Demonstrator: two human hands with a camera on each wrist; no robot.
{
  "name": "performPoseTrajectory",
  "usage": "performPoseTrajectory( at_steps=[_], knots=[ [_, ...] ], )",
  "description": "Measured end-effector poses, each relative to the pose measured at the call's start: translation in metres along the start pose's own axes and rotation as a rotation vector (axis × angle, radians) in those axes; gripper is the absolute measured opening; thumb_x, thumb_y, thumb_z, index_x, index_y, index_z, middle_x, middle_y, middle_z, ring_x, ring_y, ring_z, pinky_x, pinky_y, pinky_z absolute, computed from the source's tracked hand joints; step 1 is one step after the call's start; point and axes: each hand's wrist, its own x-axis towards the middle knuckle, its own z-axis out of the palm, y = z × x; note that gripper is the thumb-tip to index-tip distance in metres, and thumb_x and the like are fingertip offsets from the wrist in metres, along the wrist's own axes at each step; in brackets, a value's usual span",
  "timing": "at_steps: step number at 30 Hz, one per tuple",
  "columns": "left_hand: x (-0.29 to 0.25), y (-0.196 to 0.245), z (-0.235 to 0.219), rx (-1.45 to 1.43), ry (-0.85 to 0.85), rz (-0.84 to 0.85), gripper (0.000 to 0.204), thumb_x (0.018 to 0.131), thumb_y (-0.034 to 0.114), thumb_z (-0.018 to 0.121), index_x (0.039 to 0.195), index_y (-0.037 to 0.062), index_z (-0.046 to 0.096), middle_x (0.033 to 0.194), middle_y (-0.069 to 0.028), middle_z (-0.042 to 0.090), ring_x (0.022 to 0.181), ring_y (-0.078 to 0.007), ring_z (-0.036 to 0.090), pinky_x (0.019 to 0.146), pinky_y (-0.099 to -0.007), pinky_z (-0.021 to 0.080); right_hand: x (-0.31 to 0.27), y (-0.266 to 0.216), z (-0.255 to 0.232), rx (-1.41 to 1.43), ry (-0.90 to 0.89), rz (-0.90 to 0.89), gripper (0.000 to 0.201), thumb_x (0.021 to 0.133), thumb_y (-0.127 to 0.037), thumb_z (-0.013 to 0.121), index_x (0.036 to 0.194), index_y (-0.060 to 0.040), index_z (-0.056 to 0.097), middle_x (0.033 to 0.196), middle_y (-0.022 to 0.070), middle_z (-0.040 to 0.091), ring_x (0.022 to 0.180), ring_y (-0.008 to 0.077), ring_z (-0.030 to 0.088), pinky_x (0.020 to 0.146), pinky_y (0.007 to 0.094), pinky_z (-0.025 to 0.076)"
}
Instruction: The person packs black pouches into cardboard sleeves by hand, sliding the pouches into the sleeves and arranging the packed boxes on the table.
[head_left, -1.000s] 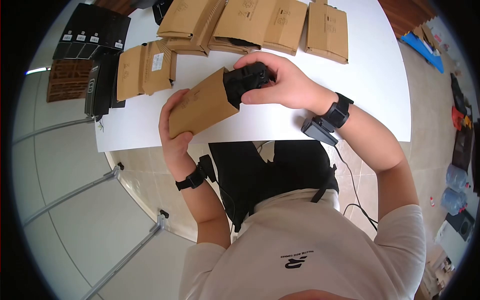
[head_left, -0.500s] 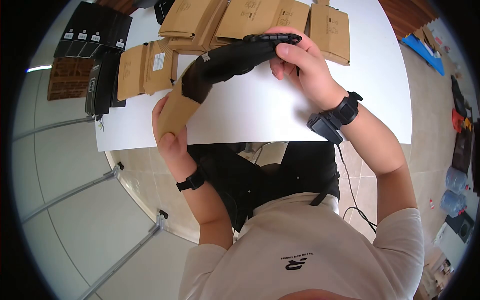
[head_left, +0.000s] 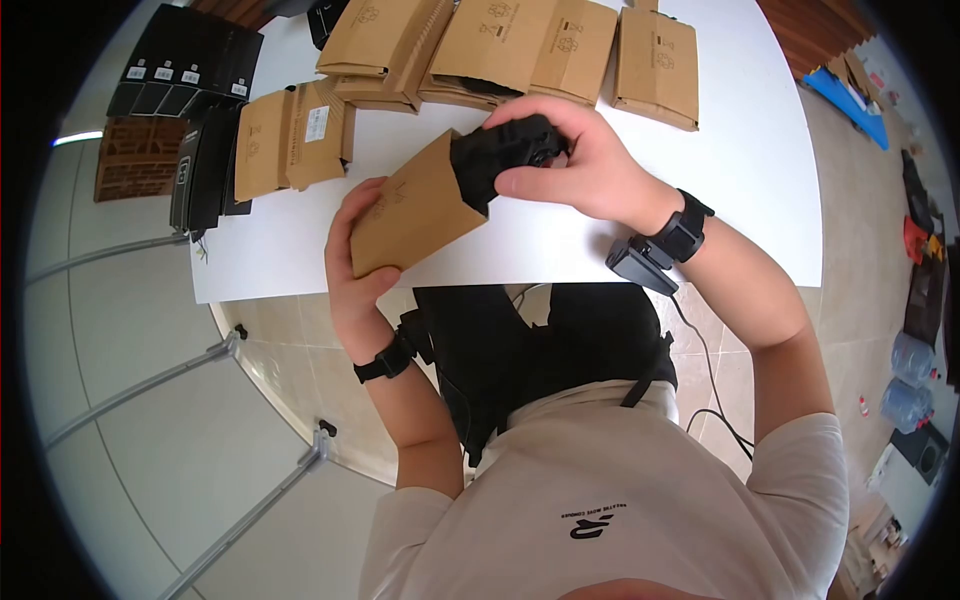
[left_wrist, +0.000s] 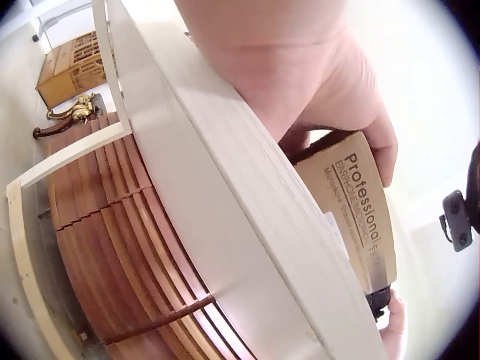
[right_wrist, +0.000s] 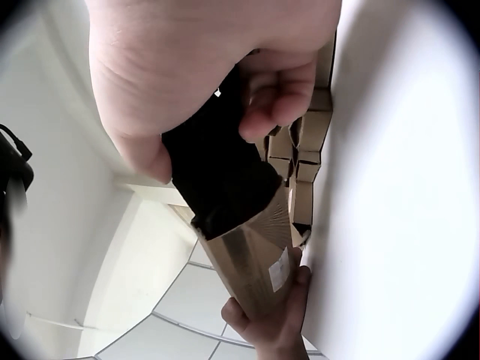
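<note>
An open-ended brown cardboard box (head_left: 412, 218) lies at a slant over the table's front, its sides gripped by my left hand (head_left: 352, 262) at the closed-looking lower end. Out of its upper right end sticks a black bundle (head_left: 500, 155) with a crumpled, uneven outer end. My right hand (head_left: 598, 172) holds that outer end between thumb and fingers. In the right wrist view the dark bundle (right_wrist: 225, 161) runs into the mouth of the box (right_wrist: 255, 259); what it consists of I cannot tell. The left wrist view shows "Professional" printed on the box (left_wrist: 349, 202).
More brown boxes (head_left: 655, 70) line the back of the white table (head_left: 740, 210), and two brown ones (head_left: 265, 145) stand at the left. Black boxes (head_left: 180, 65) fill the far left corner. Wrist straps (head_left: 685, 225) carry cameras with a cable (head_left: 705, 350) hanging down.
Half a second ago the black bundle stretched much farther out, with the right hand higher and the box tipped. Now the right hand is lower and more of the bundle sits inside the box.
</note>
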Motion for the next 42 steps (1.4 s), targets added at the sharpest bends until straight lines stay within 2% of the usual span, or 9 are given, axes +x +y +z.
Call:
performPoseTrajectory(
  at_steps=[9,12,18,21,25,33,36,38,42],
  knots=[
    [0.003,-0.001,0.005,-0.019,-0.113,-0.012,0.085,0.062,0.035,0.085,0.131,-0.0007,0.052,0.138,-0.0176,0.047,0.127,-0.0298,0.049,0.106,-0.0391,0.038,-0.002,0.005,0.006,-0.025,-0.126,0.068,0.048,0.085,-0.014,0.074,0.127,-0.0031,0.052,0.107,0.0052,0.066,0.086,0.0097,0.063,0.074,0.0230,0.051],
    [0.000,-0.005,0.003,-0.041,-0.055,0.007,0.086,0.064,0.037,0.086,0.132,-0.0027,0.051,0.138,-0.0192,0.049,0.127,-0.0304,0.050,0.106,-0.0393,0.039,0.001,0.008,0.003,0.121,-0.131,0.027,0.051,0.089,0.003,0.063,0.136,-0.0037,0.044,0.123,0.0081,0.058,0.086,0.0099,0.063,0.073,0.0228,0.053],
    [-0.005,-0.009,-0.004,-0.213,0.059,0.046,0.082,0.071,0.030,0.076,0.135,-0.0087,0.043,0.139,-0.0224,0.048,0.131,-0.0322,0.047,0.110,-0.0427,0.038,0.003,0.008,-0.002,0.123,-0.042,0.033,0.038,0.090,0.005,0.059,0.126,-0.0018,0.049,0.127,0.0075,0.053,0.080,0.0080,0.060,0.070,0.0222,0.050],
    [-0.002,-0.005,-0.001,-0.140,0.116,0.002,0.084,0.065,0.032,0.084,0.132,-0.0046,0.049,0.137,-0.0205,0.051,0.127,-0.0310,0.050,0.107,-0.0393,0.041,0.004,0.007,-0.001,0.090,-0.027,0.086,0.028,0.090,0.003,0.062,0.117,-0.0005,0.054,0.111,0.0053,0.060,0.074,0.0062,0.059,0.065,0.0202,0.048],
    [0.003,-0.003,-0.001,-0.043,-0.044,-0.014,0.081,0.063,0.027,0.082,0.131,-0.0022,0.051,0.139,-0.0187,0.048,0.127,-0.0300,0.049,0.106,-0.0393,0.039,0.003,0.008,-0.001,-0.084,-0.079,0.176,0.026,0.090,0.000,0.064,0.116,0.0005,0.061,0.097,0.0036,0.065,0.068,0.0055,0.059,0.061,0.0189,0.046],
    [0.003,0.002,0.005,0.050,-0.111,-0.010,0.079,0.063,0.031,0.081,0.131,0.0010,0.053,0.138,-0.0164,0.048,0.127,-0.0298,0.048,0.106,-0.0396,0.038,0.001,0.009,0.002,-0.130,-0.192,0.152,0.032,0.092,-0.002,0.061,0.124,-0.0010,0.061,0.110,0.0051,0.064,0.068,0.0069,0.059,0.062,0.0211,0.050],
    [0.004,0.003,0.006,0.077,-0.099,-0.029,0.079,0.064,0.030,0.081,0.131,-0.0002,0.053,0.139,-0.0160,0.048,0.127,-0.0298,0.048,0.106,-0.0396,0.038,0.002,0.016,0.002,-0.085,-0.167,0.083,0.033,0.092,-0.012,0.064,0.123,-0.0041,0.063,0.089,0.0042,0.067,0.065,0.0089,0.061,0.058,0.0227,0.048],
    [0.003,0.003,0.008,0.087,-0.038,-0.026,0.080,0.066,0.030,0.080,0.131,-0.0037,0.051,0.138,-0.0169,0.049,0.125,-0.0299,0.050,0.104,-0.0391,0.040,0.003,0.017,0.003,-0.069,-0.162,0.002,0.038,0.091,-0.001,0.061,0.129,-0.0023,0.058,0.104,0.0041,0.062,0.068,0.0072,0.058,0.060,0.0208,0.048],
    [-0.009,0.005,0.019,-0.018,0.099,-0.040,0.080,0.069,0.032,0.080,0.132,-0.0073,0.049,0.136,-0.0180,0.050,0.123,-0.0294,0.052,0.103,-0.0389,0.042,0.000,0.007,0.003,-0.258,-0.028,-0.013,0.037,0.092,-0.006,0.061,0.129,-0.0032,0.056,0.099,0.0021,0.061,0.069,0.0071,0.058,0.060,0.0212,0.047]
  ],
)
